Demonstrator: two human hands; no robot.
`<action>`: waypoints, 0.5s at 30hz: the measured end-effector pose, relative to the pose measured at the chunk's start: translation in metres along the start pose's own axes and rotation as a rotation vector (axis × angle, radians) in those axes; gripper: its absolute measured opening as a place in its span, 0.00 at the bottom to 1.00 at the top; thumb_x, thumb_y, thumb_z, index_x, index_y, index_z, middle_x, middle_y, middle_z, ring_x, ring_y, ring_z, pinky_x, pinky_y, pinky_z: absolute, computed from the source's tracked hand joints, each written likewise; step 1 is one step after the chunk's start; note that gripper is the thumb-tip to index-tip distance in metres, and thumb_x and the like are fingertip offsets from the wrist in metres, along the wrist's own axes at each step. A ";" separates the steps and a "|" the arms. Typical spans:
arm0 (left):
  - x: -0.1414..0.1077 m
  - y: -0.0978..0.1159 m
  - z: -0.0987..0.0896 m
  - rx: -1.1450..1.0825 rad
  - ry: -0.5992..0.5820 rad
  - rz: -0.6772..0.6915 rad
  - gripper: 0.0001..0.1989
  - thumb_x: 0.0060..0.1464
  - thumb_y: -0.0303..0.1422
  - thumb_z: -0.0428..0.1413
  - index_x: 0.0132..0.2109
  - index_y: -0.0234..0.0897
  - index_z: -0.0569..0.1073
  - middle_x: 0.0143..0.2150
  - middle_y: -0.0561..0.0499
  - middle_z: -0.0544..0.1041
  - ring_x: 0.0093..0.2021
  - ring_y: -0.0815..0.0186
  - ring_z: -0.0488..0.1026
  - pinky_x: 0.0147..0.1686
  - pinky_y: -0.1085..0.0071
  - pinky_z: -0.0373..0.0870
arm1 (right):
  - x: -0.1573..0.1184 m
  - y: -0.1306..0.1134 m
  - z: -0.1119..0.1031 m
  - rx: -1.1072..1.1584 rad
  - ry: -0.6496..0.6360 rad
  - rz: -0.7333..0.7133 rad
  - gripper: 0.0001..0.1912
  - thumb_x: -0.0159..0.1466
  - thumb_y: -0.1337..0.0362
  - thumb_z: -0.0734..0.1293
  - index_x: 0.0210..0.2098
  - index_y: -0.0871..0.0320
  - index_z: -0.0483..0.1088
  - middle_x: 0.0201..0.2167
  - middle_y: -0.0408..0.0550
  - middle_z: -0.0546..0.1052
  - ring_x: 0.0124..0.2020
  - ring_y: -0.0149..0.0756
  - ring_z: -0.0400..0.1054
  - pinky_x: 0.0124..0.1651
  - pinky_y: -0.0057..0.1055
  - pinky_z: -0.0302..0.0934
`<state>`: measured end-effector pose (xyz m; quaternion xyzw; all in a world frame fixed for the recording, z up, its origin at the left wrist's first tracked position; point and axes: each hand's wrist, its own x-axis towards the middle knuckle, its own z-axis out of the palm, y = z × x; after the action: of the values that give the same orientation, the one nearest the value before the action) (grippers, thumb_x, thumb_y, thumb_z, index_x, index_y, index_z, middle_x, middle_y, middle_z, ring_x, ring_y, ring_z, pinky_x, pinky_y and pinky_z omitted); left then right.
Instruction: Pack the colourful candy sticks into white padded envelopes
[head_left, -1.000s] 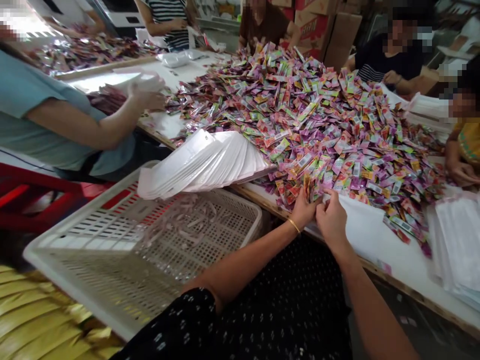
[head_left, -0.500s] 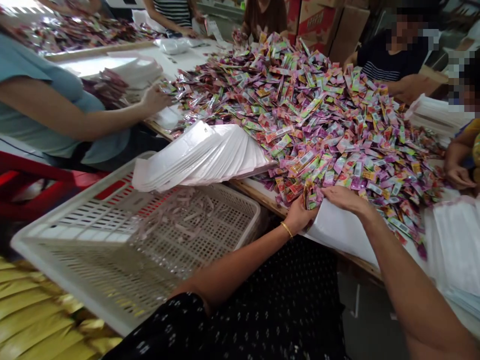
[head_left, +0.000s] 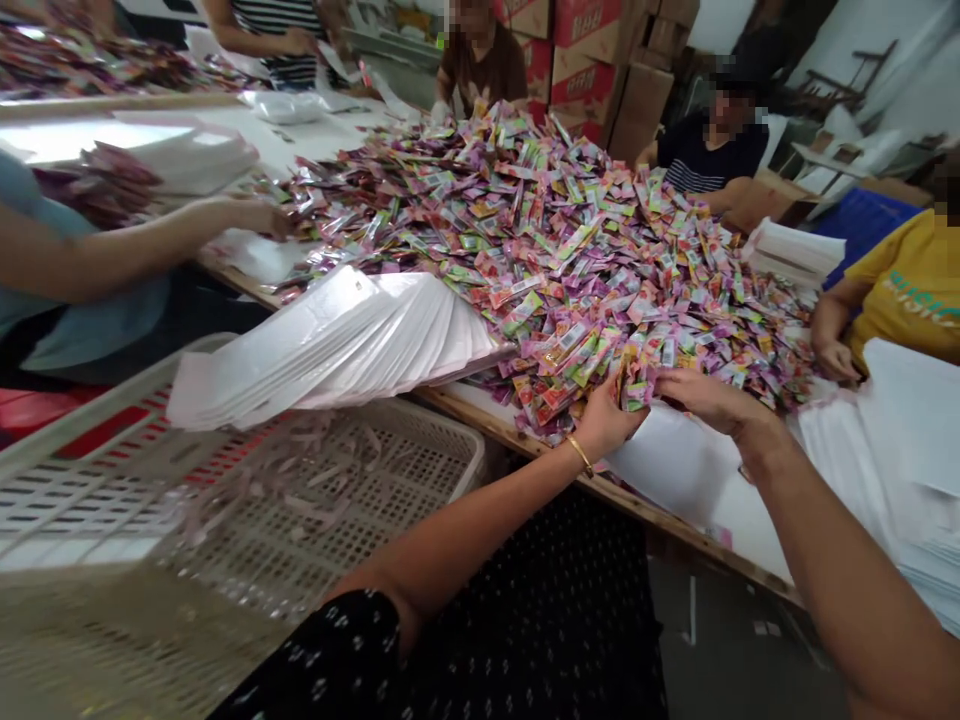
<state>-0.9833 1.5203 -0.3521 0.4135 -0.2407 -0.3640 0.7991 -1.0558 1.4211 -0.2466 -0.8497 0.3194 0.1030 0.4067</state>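
Observation:
A big heap of small pink, purple and green packets (head_left: 555,230) covers the table. At its near edge my left hand (head_left: 609,418), with a gold bracelet at the wrist, is closed around several packets (head_left: 634,385) standing on edge. My right hand (head_left: 701,398) is just right of them, its fingers bent toward the packets; the fingertips are partly hidden, and what they hold cannot be made out. Beneath my right hand lies a white sheet or bag (head_left: 667,455) on the table.
A fanned stack of white bags (head_left: 337,350) lies over a plastic crate (head_left: 247,540) at left. More white bags (head_left: 862,460) lie at right. People sit around the table; a person's hand (head_left: 259,215) reaches the heap's left side. Cartons (head_left: 585,60) stand behind.
The view has swung right, so the heap and crate appear further left. My right hand's fingers are slightly further from the packets in my left hand. The person at left has their hand lower, at the heap.

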 end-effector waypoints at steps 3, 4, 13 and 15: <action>0.015 0.023 0.014 0.096 -0.062 0.100 0.22 0.42 0.25 0.64 0.48 0.34 0.73 0.46 0.46 0.80 0.47 0.60 0.76 0.53 0.64 0.71 | -0.025 -0.015 -0.019 0.062 0.074 -0.035 0.16 0.55 0.55 0.67 0.35 0.60 0.76 0.30 0.44 0.77 0.30 0.31 0.66 0.34 0.26 0.61; 0.019 0.030 0.019 0.114 -0.105 0.120 0.22 0.43 0.26 0.63 0.49 0.33 0.73 0.45 0.47 0.80 0.46 0.61 0.76 0.51 0.65 0.72 | -0.034 -0.019 -0.025 0.070 0.116 -0.059 0.15 0.53 0.55 0.68 0.34 0.60 0.75 0.30 0.43 0.77 0.32 0.32 0.67 0.35 0.25 0.61; 0.028 0.064 0.063 0.527 -0.432 0.248 0.24 0.47 0.31 0.64 0.53 0.35 0.72 0.47 0.46 0.80 0.47 0.60 0.76 0.49 0.66 0.72 | -0.064 0.010 -0.045 0.485 0.640 -0.038 0.19 0.45 0.48 0.73 0.25 0.56 0.69 0.20 0.42 0.73 0.24 0.34 0.66 0.30 0.31 0.61; 0.025 0.069 0.067 0.756 -0.520 0.282 0.25 0.48 0.32 0.63 0.54 0.36 0.72 0.48 0.47 0.80 0.49 0.58 0.76 0.50 0.66 0.71 | -0.064 0.017 -0.040 0.518 0.741 -0.108 0.21 0.46 0.46 0.73 0.28 0.57 0.71 0.25 0.44 0.76 0.31 0.38 0.71 0.37 0.33 0.65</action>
<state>-0.9876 1.4949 -0.2560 0.5338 -0.6018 -0.2303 0.5476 -1.1191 1.4120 -0.2034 -0.7151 0.4136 -0.3125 0.4689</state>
